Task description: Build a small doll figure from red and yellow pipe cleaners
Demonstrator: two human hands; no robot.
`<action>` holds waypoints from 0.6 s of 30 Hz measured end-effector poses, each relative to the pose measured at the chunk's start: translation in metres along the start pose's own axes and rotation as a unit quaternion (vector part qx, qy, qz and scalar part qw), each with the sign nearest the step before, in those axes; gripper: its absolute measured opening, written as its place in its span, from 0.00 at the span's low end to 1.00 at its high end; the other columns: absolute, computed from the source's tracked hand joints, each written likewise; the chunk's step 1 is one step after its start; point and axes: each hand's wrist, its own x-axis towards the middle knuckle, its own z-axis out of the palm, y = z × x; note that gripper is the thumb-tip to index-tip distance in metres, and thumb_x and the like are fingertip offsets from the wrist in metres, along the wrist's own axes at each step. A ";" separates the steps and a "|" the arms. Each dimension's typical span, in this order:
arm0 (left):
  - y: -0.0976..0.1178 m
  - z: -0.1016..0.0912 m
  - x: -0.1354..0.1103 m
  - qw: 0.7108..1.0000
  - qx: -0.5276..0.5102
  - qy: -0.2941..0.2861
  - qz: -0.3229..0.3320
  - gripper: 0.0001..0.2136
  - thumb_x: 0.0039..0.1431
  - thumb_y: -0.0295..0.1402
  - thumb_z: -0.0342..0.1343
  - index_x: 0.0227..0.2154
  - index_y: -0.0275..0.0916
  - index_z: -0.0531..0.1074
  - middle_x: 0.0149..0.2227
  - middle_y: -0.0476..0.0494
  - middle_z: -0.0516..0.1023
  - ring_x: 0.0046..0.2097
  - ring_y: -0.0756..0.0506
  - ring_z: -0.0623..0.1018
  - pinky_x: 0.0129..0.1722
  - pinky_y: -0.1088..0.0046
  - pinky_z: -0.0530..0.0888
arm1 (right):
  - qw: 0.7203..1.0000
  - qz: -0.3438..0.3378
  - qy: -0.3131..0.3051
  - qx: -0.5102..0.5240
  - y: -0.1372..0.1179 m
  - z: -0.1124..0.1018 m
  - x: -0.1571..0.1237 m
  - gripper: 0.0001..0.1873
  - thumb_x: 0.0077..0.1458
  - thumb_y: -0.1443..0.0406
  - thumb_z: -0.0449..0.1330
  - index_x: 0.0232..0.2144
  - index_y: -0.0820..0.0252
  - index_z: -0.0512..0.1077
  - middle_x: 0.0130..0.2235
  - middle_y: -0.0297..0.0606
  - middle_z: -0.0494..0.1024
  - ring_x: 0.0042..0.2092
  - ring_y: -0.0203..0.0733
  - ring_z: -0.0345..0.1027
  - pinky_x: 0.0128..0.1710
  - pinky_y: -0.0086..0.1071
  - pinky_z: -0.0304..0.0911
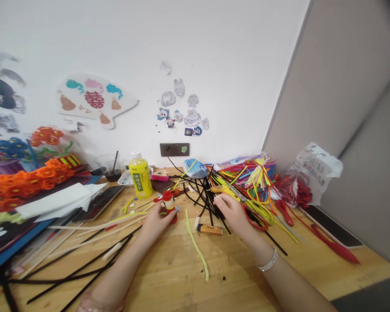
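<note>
My left hand (160, 219) is wrapped round a small red and cream figure (168, 200), seemingly of pipe cleaners, standing at the table's middle. My right hand (231, 211) is closed in a pinch over the black pipe cleaners (204, 193); a tiny whitish bit shows at its fingertips, too small to name. Just beyond that hand lie scissors (235, 191) with red handles, partly covered by it. Between my hands rest a yellow-green pipe cleaner (195, 247) and an orange lighter (210, 229), with a small white piece (196, 222) beside the lighter.
A yellow drink bottle (139, 175) stands behind my left hand, next to a plastic cup (112, 169). Bundled coloured pipe cleaners (258, 175) fill the back right. A phone (333, 225) lies at the right edge. Cream and black strips (81, 273) spread at left, near orange flowers (29, 182).
</note>
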 end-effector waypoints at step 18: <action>0.008 -0.013 -0.001 0.992 -0.081 -0.070 -0.071 0.14 0.35 0.40 0.64 0.26 0.37 0.75 0.32 0.42 0.80 0.39 0.37 0.77 0.45 0.57 0.69 | 1.000 -0.006 0.000 -0.008 -0.005 -0.003 -0.001 0.15 0.54 0.57 0.50 0.21 0.59 0.61 0.22 0.29 0.59 0.27 0.35 0.54 0.27 0.28 0.51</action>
